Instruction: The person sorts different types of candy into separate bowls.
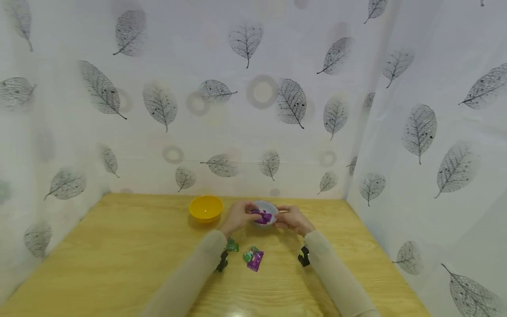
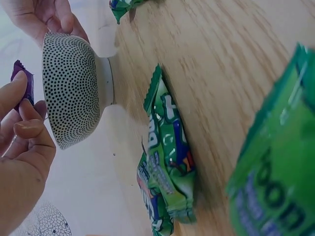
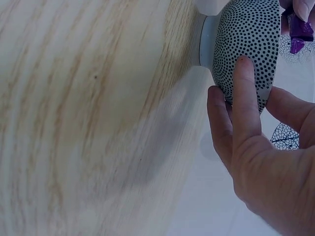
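Note:
Over the mouth of a dotted bowl [image 2: 74, 83], my left hand [image 1: 239, 216] pinches a purple-wrapped candy [image 2: 29, 84] between thumb and fingers. From the other side my right hand [image 1: 294, 219] holds this bowl, with fingers [image 3: 246, 98] against its speckled outer wall and the thumb near the rim. The bowl stands upright on its plain foot on the table. Its white inside [image 1: 266, 204] shows in the head view, partly covered by the purple wrapper and my left fingers. Whether other candies lie inside I cannot tell.
A yellow bowl [image 1: 206, 218] stands left of my left hand. Nearer on the wooden table [image 1: 119, 259] lie green-wrapped candies [image 1: 232, 245] and another purple candy [image 1: 255, 261], between my forearms. A leaf-print curtain [image 1: 253, 132] closes off the back and sides.

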A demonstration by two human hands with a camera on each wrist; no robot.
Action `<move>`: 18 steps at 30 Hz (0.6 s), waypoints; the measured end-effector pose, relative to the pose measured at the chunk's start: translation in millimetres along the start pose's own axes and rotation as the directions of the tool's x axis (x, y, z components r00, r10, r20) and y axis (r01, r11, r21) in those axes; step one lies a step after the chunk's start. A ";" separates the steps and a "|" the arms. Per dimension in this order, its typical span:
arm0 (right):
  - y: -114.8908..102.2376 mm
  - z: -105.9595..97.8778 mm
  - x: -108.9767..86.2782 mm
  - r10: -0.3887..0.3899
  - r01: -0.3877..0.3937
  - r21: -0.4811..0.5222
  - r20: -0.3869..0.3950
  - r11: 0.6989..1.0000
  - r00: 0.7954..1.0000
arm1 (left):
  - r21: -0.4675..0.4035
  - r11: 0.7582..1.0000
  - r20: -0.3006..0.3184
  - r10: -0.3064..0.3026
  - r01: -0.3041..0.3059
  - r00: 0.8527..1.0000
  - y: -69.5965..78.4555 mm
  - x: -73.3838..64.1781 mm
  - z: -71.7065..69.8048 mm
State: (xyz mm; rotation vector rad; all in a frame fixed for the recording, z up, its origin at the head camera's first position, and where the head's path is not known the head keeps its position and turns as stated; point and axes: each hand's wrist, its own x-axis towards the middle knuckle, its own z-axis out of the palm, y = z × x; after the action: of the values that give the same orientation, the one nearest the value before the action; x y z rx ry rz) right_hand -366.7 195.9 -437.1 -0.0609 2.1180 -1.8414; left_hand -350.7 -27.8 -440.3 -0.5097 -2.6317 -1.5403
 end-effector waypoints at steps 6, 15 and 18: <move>1.5 -0.6 -0.5 0.011 -0.011 0.009 -0.005 1.000 1.000 | 0.005 1.000 -0.002 0.008 -0.008 1.000 1.5 1.9 4.7; 0.3 0.1 0.5 0.009 -0.009 -0.002 0.005 1.000 1.000 | 0.025 1.000 -0.014 -0.013 0.014 1.000 -0.5 2.0 3.1; 0.5 -0.4 1.5 0.018 -0.018 0.011 -0.003 1.000 1.000 | 0.031 0.999 -0.037 -0.010 0.011 0.999 -0.3 -0.6 -0.6</move>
State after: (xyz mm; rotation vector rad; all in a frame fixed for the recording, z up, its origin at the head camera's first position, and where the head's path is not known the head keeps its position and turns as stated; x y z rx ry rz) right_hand -368.1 195.9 -437.9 -0.0367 2.1042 -1.8438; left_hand -350.3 -28.6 -440.4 -0.4620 -2.6306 -1.4933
